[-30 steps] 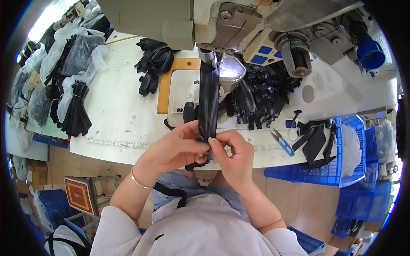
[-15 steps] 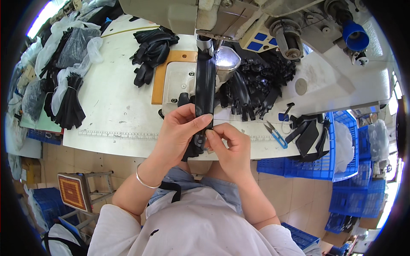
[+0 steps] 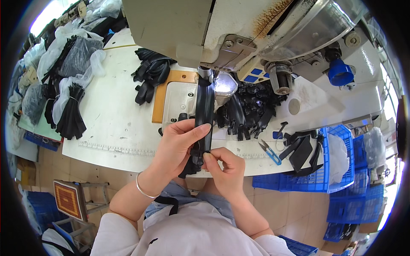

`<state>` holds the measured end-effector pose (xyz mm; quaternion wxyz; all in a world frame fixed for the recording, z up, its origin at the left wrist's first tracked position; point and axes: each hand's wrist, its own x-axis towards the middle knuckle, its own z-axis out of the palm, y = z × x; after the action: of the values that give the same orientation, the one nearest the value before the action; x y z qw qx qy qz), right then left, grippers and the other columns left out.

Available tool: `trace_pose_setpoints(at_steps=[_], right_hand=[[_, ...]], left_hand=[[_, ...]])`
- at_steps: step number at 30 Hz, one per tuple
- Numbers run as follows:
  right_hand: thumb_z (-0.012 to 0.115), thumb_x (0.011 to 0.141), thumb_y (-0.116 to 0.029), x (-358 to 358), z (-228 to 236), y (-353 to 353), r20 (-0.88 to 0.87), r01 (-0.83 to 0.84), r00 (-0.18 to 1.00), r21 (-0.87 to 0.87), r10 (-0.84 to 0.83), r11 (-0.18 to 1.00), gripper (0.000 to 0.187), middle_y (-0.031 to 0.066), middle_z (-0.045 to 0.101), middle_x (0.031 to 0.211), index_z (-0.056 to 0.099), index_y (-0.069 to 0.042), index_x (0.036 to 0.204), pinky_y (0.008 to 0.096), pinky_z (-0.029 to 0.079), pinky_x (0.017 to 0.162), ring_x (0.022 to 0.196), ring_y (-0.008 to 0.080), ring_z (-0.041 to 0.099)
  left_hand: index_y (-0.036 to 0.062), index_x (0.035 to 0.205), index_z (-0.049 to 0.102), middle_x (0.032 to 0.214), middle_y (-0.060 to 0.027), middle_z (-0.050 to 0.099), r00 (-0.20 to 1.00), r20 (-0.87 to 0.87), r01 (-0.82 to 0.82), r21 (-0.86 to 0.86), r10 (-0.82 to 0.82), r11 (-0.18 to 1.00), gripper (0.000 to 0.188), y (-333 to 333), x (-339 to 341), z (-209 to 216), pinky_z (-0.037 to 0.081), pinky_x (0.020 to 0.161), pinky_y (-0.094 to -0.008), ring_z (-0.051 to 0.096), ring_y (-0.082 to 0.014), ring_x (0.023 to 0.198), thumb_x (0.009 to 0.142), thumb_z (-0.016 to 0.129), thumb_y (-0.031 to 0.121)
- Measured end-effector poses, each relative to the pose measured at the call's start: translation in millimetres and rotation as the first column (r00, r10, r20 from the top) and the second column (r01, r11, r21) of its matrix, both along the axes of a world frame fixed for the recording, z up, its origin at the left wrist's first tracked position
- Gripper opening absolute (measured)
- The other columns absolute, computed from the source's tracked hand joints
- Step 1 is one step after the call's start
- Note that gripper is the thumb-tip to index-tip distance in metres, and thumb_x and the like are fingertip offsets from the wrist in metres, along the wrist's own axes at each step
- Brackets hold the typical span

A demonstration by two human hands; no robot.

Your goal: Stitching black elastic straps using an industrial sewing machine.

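- Your left hand (image 3: 174, 145) pinches the black strip (image 3: 205, 104), thumb on top; the fingers beneath are partly hidden.
- Your right hand (image 3: 225, 170) pinches the strip's right edge between thumb and forefinger, nearer you, probably to keep the edges lined up.
- The strip runs from under the sewing machine (image 3: 166, 27) to your hands at the front edge of the table (image 3: 109, 115); holding it straight likely keeps it from skewing.
- Most room for moving lies left, over white tabletop between the wooden-edged bed and the tied bundle (image 3: 71, 113).
- Rightward is tighter: a heap of black pieces (image 3: 254, 106) flanks the strip, with blue-handled snips (image 3: 271, 153) within likely reach before the blue basket (image 3: 328, 164).
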<state>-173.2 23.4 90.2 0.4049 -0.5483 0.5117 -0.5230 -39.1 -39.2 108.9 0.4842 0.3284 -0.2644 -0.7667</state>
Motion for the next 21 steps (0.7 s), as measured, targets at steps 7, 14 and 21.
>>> trace_pose_setpoints(at_steps=[7, 14, 21], right_hand=[[0.065, 0.085, -0.004, 2, 7, -10, -0.005, 0.015, 1.000, 0.010, -0.015, 1.000, 0.006, 0.0045, 0.062, 0.066, 0.062, 0.001, 0.082, 0.0216, 0.045, 0.057, 0.060, 0.0066, 0.057], [0.064, 0.086, -0.007, 3, 9, -29, -0.003, 0.029, 1.000, -0.038, -0.029, 0.999, 0.009, 0.0035, 0.061, 0.064, 0.062, 0.000, 0.081, 0.0220, 0.042, 0.054, 0.059, 0.0059, 0.055], [0.063, 0.087, -0.008, 3, 13, -50, 0.032, 0.014, 0.999, -0.075, -0.012, 0.997, 0.011, 0.0032, 0.061, 0.064, 0.062, 0.000, 0.080, 0.0213, 0.042, 0.055, 0.059, 0.0051, 0.055]], left_hand=[[-0.0010, 0.092, 0.067, 0.078, -0.0014, 0.065, 1.000, -0.023, -0.017, -0.034, 0.016, 0.999, 0.010, -9, -3, 5, 0.047, 0.055, -0.0208, 0.058, -0.0053, 0.064, 0.087, 0.066, 0.007], [0.0003, 0.090, 0.066, 0.076, 0.0000, 0.064, 0.999, -0.018, -0.032, -0.082, 0.030, 0.996, 0.009, -23, -5, 13, 0.044, 0.051, -0.0202, 0.056, -0.0044, 0.063, 0.087, 0.066, 0.009], [0.0038, 0.093, 0.066, 0.081, 0.0012, 0.063, 0.991, 0.029, -0.126, -0.119, 0.130, 0.985, 0.010, -22, -3, 4, 0.044, 0.057, -0.0183, 0.055, -0.0026, 0.066, 0.087, 0.067, 0.012]])
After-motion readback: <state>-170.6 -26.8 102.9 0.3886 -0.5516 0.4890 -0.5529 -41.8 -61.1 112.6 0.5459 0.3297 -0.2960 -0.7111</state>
